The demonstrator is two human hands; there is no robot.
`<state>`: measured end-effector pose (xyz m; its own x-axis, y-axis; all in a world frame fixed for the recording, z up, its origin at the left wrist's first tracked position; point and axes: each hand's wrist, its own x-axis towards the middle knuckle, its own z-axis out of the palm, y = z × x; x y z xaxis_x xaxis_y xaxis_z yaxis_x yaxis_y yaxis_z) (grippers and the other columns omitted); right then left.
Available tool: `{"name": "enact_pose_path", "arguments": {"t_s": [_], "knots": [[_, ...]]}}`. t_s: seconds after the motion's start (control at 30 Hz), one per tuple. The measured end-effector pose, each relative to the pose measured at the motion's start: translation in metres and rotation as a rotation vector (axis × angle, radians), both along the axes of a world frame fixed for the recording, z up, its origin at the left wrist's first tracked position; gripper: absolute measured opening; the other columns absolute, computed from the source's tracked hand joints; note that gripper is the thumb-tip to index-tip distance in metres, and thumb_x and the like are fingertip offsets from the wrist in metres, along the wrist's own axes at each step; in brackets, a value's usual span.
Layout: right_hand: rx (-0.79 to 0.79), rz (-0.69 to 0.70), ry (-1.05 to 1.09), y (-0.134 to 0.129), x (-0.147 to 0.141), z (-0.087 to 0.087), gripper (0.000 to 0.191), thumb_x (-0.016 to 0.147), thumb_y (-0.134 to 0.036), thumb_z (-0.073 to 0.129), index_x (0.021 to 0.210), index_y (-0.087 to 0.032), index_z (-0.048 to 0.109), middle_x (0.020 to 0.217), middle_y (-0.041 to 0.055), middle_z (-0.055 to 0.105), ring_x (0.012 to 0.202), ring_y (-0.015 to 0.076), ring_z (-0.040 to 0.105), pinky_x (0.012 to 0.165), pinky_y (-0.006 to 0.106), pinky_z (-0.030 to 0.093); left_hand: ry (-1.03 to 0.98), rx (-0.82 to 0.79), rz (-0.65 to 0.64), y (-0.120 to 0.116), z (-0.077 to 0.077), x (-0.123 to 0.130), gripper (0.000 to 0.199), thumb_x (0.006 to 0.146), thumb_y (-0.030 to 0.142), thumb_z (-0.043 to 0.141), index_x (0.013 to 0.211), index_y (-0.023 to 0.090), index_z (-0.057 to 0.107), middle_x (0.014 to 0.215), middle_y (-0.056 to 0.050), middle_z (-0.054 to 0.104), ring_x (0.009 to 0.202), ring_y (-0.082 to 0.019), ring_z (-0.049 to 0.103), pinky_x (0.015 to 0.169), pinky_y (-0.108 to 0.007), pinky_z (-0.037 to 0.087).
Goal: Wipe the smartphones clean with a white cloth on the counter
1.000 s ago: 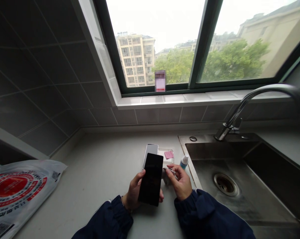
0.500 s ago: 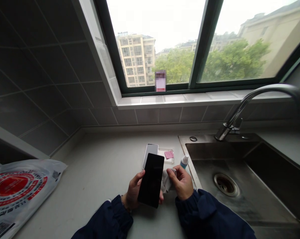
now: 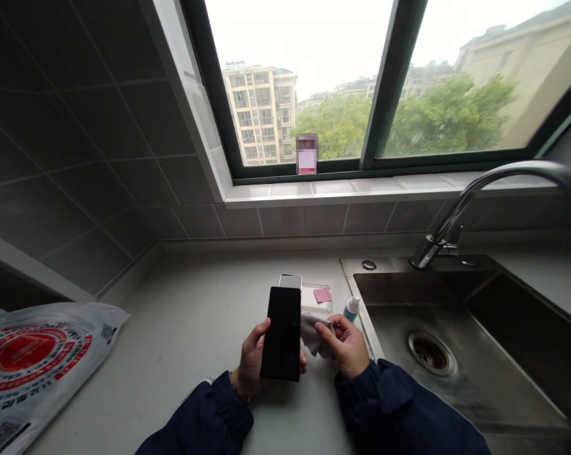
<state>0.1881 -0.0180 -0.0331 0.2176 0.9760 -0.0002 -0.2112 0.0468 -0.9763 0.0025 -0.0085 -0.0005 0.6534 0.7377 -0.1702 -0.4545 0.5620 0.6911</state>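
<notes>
My left hand (image 3: 251, 361) is wrapped round a black smartphone (image 3: 281, 335), thumb on its left edge and fingertips showing at its right. The dark screen faces me, nearly upright. My right hand (image 3: 348, 347) pinches a thin grey cloth (image 3: 312, 335) just right of the phone. Behind the phone lies a pale flat device (image 3: 291, 280), mostly hidden. Beside that rests a clear phone case (image 3: 308, 306) with a small pink piece of paper (image 3: 322, 295) on it. A small white-capped bottle (image 3: 351, 308) with a blue label stands beyond my right hand.
A steel sink (image 3: 361, 328) with a curved tap (image 3: 460, 196) takes up the right side. At the left, a printed plastic bag (image 3: 90, 328) lies on the white counter (image 3: 195, 316). A window ledge (image 3: 332, 192) runs along the back.
The phone has turned more upright and shifted slightly left in my left hand. The cloth in my right hand has spread out and now shows more beside the phone.
</notes>
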Motion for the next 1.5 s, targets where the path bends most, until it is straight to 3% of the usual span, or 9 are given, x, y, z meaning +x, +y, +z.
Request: {"name": "enact_pose_path", "arguments": {"t_s": [0.13, 0.27, 0.47, 0.67, 0.87, 1.07, 1.2, 1.37, 1.5], "knots": [[0.004, 0.072, 0.005, 0.000, -0.003, 0.001, 0.051, 0.068, -0.055, 0.079, 0.068, -0.022, 0.040, 0.050, -0.0082, 0.044, 0.040, 0.0068, 0.040, 0.040, 0.019, 0.030, -0.028, 0.001, 0.023, 0.000, 0.004, 0.000, 0.076, 0.092, 0.059, 0.020, 0.132, 0.000, 0.047, 0.084, -0.023, 0.070, 0.076, -0.033, 0.067, 0.076, -0.044, 0.044], [0.054, 0.126, -0.038, 0.001, 0.002, 0.005, 0.047, 0.070, -0.050, 0.079, 0.066, -0.021, 0.043, 0.056, -0.0049, 0.050, 0.047, 0.0096, 0.047, 0.044, 0.021, 0.038, -0.089, 0.014, 0.066, 0.002, 0.007, 0.001, 0.072, 0.094, 0.056, 0.020, 0.145, 0.007, 0.034, 0.091, -0.020, 0.070, 0.078, -0.030, 0.066, 0.076, -0.045, 0.044], [0.185, 0.217, -0.125, 0.002, 0.014, 0.014, 0.034, 0.076, -0.034, 0.075, 0.068, -0.021, 0.045, 0.098, 0.0065, 0.061, 0.097, 0.0211, 0.061, 0.080, 0.031, 0.052, -0.095, 0.027, 0.049, 0.003, 0.009, 0.000, 0.076, 0.094, 0.057, 0.018, 0.148, 0.004, 0.028, 0.085, -0.020, 0.069, 0.080, -0.029, 0.065, 0.080, -0.046, 0.044], [0.307, 0.471, -0.286, 0.000, 0.015, 0.017, 0.021, 0.069, -0.005, 0.061, 0.074, -0.020, 0.048, 0.126, 0.0101, 0.060, 0.105, 0.0232, 0.066, 0.084, 0.034, 0.056, -0.123, -0.012, 0.067, 0.005, 0.009, -0.002, 0.076, 0.094, 0.056, 0.021, 0.149, 0.004, 0.023, 0.090, -0.021, 0.068, 0.084, -0.029, 0.065, 0.081, -0.045, 0.047], [0.323, 0.257, -0.406, 0.001, 0.018, 0.013, 0.024, 0.070, -0.004, 0.055, 0.086, -0.022, 0.055, 0.102, 0.0054, 0.071, 0.092, 0.0191, 0.070, 0.080, 0.030, 0.055, -0.133, -0.006, 0.054, 0.005, 0.007, -0.002, 0.077, 0.093, 0.057, 0.020, 0.149, 0.004, 0.026, 0.089, -0.021, 0.069, 0.085, -0.030, 0.065, 0.082, -0.047, 0.046], [0.276, 0.104, -0.413, 0.001, 0.022, 0.017, 0.021, 0.078, -0.015, 0.058, 0.098, -0.021, 0.063, 0.088, 0.0026, 0.069, 0.077, 0.0161, 0.068, 0.069, 0.025, 0.054, -0.054, 0.043, 0.025, 0.003, 0.007, 0.000, 0.075, 0.094, 0.057, 0.018, 0.148, 0.006, 0.028, 0.088, -0.022, 0.070, 0.082, -0.030, 0.067, 0.080, -0.045, 0.044], [0.280, 0.097, -0.398, -0.002, 0.020, 0.023, 0.007, 0.078, -0.021, 0.060, 0.085, -0.020, 0.062, 0.077, 0.0006, 0.063, 0.061, 0.0134, 0.061, 0.055, 0.022, 0.048, -0.018, 0.039, -0.024, 0.002, 0.003, 0.001, 0.076, 0.093, 0.059, 0.017, 0.148, 0.007, 0.029, 0.088, -0.022, 0.071, 0.081, -0.032, 0.067, 0.079, -0.046, 0.043], [0.338, 0.143, -0.293, -0.006, 0.021, 0.035, 0.012, 0.080, -0.031, 0.057, 0.075, -0.021, 0.050, 0.090, 0.0068, 0.067, 0.089, 0.0233, 0.065, 0.077, 0.034, 0.051, 0.015, 0.018, -0.040, 0.002, -0.002, 0.002, 0.079, 0.092, 0.061, 0.018, 0.146, 0.004, 0.032, 0.086, -0.022, 0.071, 0.080, -0.032, 0.068, 0.083, -0.047, 0.043], [0.219, 0.279, -0.202, -0.006, 0.026, 0.044, 0.017, 0.084, -0.035, 0.054, 0.074, -0.021, 0.049, 0.087, 0.0093, 0.070, 0.077, 0.0221, 0.065, 0.068, 0.034, 0.052, 0.005, 0.013, -0.039, 0.001, 0.000, 0.003, 0.077, 0.092, 0.060, 0.020, 0.146, 0.007, 0.033, 0.084, -0.019, 0.071, 0.081, -0.031, 0.067, 0.083, -0.048, 0.043]]}}
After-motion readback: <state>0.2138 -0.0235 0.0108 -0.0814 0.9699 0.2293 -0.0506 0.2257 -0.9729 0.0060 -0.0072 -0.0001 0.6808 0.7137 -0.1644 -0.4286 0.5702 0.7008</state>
